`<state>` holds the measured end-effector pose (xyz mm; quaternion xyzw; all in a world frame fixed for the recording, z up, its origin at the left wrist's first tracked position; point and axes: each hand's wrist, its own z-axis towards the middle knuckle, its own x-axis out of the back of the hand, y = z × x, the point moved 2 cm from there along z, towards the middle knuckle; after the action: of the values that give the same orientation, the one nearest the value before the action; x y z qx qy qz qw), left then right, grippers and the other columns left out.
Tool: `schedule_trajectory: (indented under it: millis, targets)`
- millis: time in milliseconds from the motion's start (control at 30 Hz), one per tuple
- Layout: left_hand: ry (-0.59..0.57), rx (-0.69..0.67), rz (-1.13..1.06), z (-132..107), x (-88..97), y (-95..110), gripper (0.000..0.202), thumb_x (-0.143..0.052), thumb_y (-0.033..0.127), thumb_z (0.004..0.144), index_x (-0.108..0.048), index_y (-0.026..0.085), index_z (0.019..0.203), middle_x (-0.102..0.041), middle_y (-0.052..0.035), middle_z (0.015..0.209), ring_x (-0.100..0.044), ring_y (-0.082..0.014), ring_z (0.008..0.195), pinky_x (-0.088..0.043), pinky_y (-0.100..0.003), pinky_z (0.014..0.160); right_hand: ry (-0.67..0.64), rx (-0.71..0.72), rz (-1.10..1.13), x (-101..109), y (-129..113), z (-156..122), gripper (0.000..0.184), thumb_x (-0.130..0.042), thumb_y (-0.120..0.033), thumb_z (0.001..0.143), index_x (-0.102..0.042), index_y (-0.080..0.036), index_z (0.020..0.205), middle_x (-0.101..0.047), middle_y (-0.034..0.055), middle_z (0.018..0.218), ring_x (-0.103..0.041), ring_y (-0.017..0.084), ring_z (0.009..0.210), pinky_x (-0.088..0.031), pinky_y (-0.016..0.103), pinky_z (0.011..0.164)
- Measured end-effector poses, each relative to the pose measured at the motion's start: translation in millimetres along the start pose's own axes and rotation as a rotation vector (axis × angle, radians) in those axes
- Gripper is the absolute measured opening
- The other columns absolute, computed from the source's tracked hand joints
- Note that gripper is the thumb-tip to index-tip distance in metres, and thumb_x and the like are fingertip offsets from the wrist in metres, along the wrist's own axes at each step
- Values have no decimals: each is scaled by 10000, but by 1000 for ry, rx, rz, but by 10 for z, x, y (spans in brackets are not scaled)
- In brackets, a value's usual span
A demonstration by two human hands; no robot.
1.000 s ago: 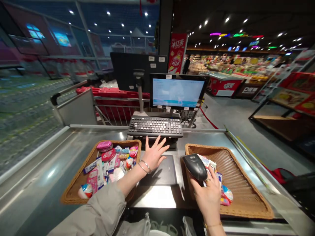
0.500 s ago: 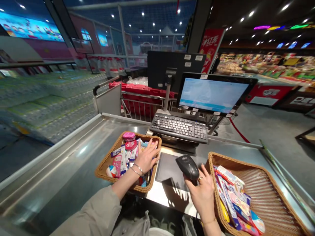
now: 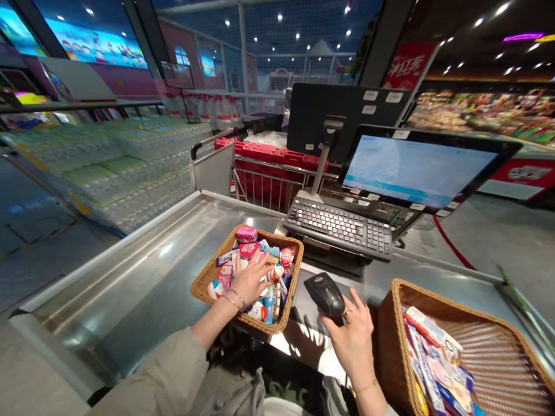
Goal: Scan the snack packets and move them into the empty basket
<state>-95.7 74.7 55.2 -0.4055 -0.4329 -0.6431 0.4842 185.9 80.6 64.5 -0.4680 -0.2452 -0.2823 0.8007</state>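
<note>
My left hand (image 3: 251,283) lies over the packets in a wicker basket (image 3: 200,289), its fingers spread and nothing visibly gripped. Around its fingers are a pink tin (image 3: 246,233), a round red tin (image 3: 248,249), a wrapped lollipop (image 3: 287,256) and several small sweets packets. Some of the packets under the palm are hidden. My right hand (image 3: 353,332) is closed round the handle of a black barcode scanner (image 3: 325,293). The scanner head points up and left, above the dark flat panel in the counter between two baskets.
A second wicker basket (image 3: 481,323) on the right holds several sweets packets. Behind the counter's flat panel stand a keyboard (image 3: 340,226) and a lit monitor (image 3: 420,167). The metal counter (image 3: 143,283) has a raised edge; a shopping trolley (image 3: 264,185) is beyond it.
My view has turned left, so the scene sits further right. Within the basket, my left hand has moved left, uncovering the lollipop. My right hand keeps the scanner, now further from the right basket.
</note>
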Motion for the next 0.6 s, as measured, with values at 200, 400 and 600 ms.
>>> schedule_trajectory:
  millis: [200,400,600]
  targets:
    - [-142,-19,-25,-173,-30,-188,381,-669,383,817,-636,322,1192,-512,-61,1437,-299,-350,1420,31,-706,1103,-49,-5,18,-98,-109,4,304,-639,-417,728,-722,-208,931,-700,91,1120,-456,347,1276,-255,562,1076]
    - [-234,-9,-29,-306,-74,-353,424,-714,543,729,-702,298,1074,-507,-90,1437,-289,-381,1417,25,-715,1091,-93,-7,38,-175,-159,8,287,-648,-413,716,-728,-214,907,-708,75,1110,-454,357,1280,-285,558,1049]
    - [-390,1,-43,-320,-126,-356,451,-725,631,654,-734,291,950,-468,-82,1468,-229,-410,1431,50,-746,1059,-118,4,41,-233,-177,-23,259,-648,-405,721,-729,-223,885,-701,64,1132,-446,348,1290,-261,567,1072]
